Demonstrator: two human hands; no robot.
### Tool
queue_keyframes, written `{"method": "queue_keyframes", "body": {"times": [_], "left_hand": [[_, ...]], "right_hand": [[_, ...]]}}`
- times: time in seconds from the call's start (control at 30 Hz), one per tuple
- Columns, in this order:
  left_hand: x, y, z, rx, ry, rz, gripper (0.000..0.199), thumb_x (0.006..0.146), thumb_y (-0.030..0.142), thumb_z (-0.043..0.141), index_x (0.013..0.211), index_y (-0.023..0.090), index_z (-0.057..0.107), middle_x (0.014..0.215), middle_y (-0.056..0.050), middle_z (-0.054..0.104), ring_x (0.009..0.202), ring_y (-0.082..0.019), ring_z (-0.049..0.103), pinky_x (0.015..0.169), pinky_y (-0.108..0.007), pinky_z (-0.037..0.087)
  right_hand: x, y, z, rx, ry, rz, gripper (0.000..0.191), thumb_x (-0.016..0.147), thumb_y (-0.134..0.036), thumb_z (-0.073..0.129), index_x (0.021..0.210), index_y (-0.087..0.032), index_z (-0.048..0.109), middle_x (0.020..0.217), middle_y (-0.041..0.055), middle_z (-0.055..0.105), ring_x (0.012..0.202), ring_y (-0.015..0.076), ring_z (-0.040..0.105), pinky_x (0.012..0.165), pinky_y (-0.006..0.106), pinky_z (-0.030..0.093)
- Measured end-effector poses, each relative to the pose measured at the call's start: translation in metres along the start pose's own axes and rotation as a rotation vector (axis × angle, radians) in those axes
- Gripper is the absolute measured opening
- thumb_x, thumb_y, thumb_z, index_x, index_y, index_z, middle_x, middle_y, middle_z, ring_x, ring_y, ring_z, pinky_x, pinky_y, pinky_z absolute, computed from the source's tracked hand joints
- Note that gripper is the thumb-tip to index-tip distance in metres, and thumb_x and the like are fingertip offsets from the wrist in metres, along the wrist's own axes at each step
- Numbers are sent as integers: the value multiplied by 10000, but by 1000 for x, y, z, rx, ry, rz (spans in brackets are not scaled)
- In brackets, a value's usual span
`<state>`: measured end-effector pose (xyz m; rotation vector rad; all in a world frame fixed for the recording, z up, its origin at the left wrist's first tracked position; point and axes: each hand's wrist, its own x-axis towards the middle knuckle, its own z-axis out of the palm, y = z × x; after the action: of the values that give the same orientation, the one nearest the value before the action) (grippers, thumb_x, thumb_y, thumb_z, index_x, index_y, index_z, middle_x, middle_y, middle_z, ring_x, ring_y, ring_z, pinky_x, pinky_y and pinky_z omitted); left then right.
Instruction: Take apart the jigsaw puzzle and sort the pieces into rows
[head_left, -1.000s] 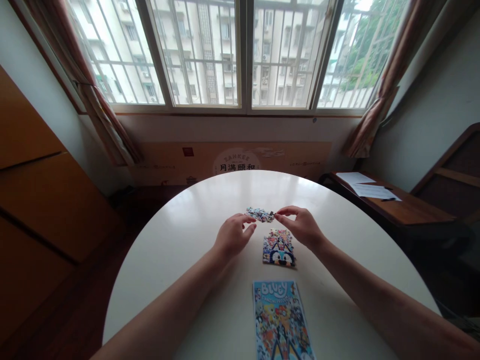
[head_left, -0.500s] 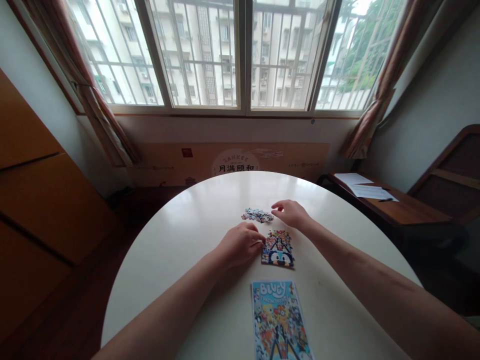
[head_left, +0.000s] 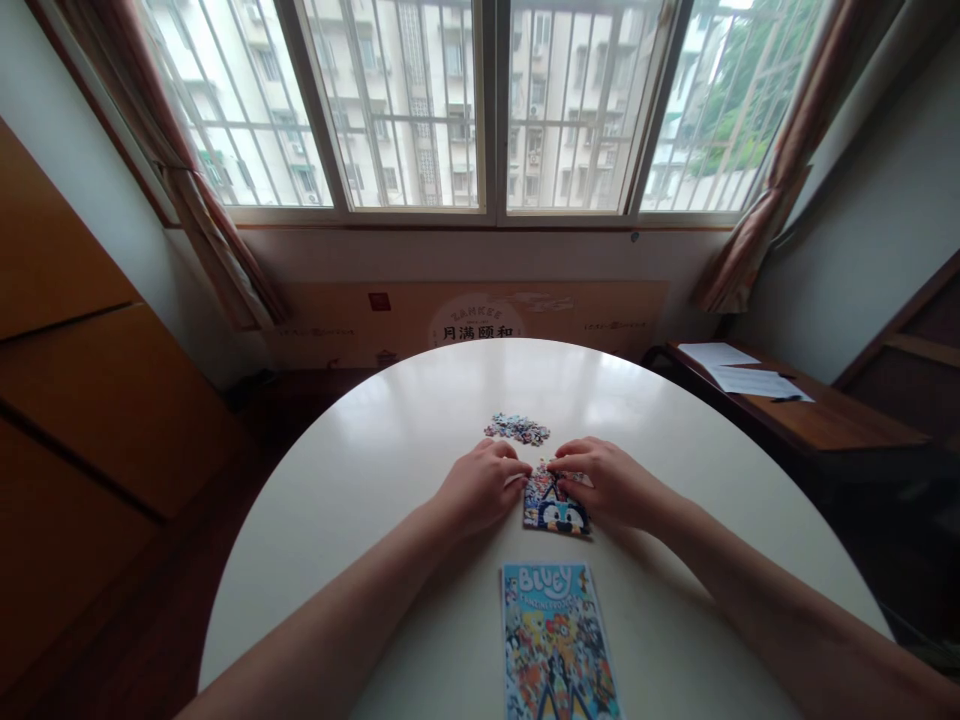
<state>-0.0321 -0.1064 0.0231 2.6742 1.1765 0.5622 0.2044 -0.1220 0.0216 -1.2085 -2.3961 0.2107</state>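
A partly assembled jigsaw puzzle [head_left: 559, 516] with a blue dog's face lies on the white round table. At its left edge rests my left hand [head_left: 484, 482], fingers closed together at the border; anything between them is too small to make out. My right hand [head_left: 600, 478] reaches over the puzzle's upper right part, its fingertips at the top edge, and what they hold, if anything, is hidden. Just beyond both hands lies a pile of loose puzzle pieces [head_left: 517, 429]. Nearer to me is a "Bluey" picture sheet [head_left: 556, 640], flat and upright to my view.
The white table [head_left: 315, 560] has a curved far edge. At the right, papers [head_left: 757, 382] and pens lie on a wooden side table [head_left: 847, 422]. A printed cardboard panel [head_left: 337, 310] stands beneath the barred window, and a wooden cabinet [head_left: 75, 400] is at the left.
My right hand has moved from beside the loose pieces down to the puzzle's upper right part. My left hand has stayed at the left edge. The view has shifted slightly.
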Motion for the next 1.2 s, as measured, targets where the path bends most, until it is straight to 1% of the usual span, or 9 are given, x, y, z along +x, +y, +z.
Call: {"method": "queue_keyframes", "body": {"times": [0.13,0.4,0.5,0.57,0.73,0.9,1.07,1.2], "left_hand": [[0,3,0,4,8,-23,210,893,270,592,1004,260,770,1027,-63,687,997,-240,589,903,-365,486],[3,6,3,-63,31,-152,138,844,249,642,864,239,778,998,-54,695,978,-240,608,884,-367,487],[4,9,1,-69,22,-192,139,829,229,643,854,228,780,989,-64,696,963,-240,616,863,-358,495],[3,11,-1,-48,17,-192,160,837,223,622,858,224,781,968,-65,702,940,-237,623,853,-356,497],[-1,13,-8,0,-12,-181,169,836,260,622,854,238,788,956,-59,722,920,-239,633,818,-336,499],[-2,15,-10,1,-43,-241,146,816,253,639,852,228,778,917,-68,711,909,-249,631,795,-339,493],[2,11,-7,-38,-48,-291,139,792,219,625,846,207,753,914,-77,690,924,-252,628,799,-335,492],[6,6,-6,-97,-70,-337,124,753,235,653,823,200,749,855,-63,694,818,-224,644,709,-299,487]], "right_hand": [[0,-1,3,-14,-30,-22,298,884,-229,601,1135,-303,742,1077,57,725,989,244,645,886,397,494],[1,-9,10,-34,-7,-29,259,896,-264,611,1116,-278,746,1074,74,720,992,255,635,890,435,478],[2,-15,10,-47,31,-14,240,883,-242,631,1084,-278,757,1091,82,716,1024,269,630,901,452,476],[2,-19,9,-37,48,-29,245,873,-220,636,1079,-275,756,1118,81,711,1040,268,630,915,455,478],[-2,-24,4,34,-19,-105,245,874,-262,619,1083,-244,745,1123,91,711,1011,247,651,893,413,510],[-5,-26,1,-8,-81,-95,307,855,-289,647,1152,-242,710,1185,99,689,1063,269,641,905,405,509],[-3,-29,-1,7,-93,-81,335,855,-278,651,1184,-253,702,1179,91,694,1077,275,640,928,432,502],[-3,-30,-2,37,-70,-94,347,844,-256,658,1187,-268,705,1166,85,701,1080,265,640,925,421,506]]}}
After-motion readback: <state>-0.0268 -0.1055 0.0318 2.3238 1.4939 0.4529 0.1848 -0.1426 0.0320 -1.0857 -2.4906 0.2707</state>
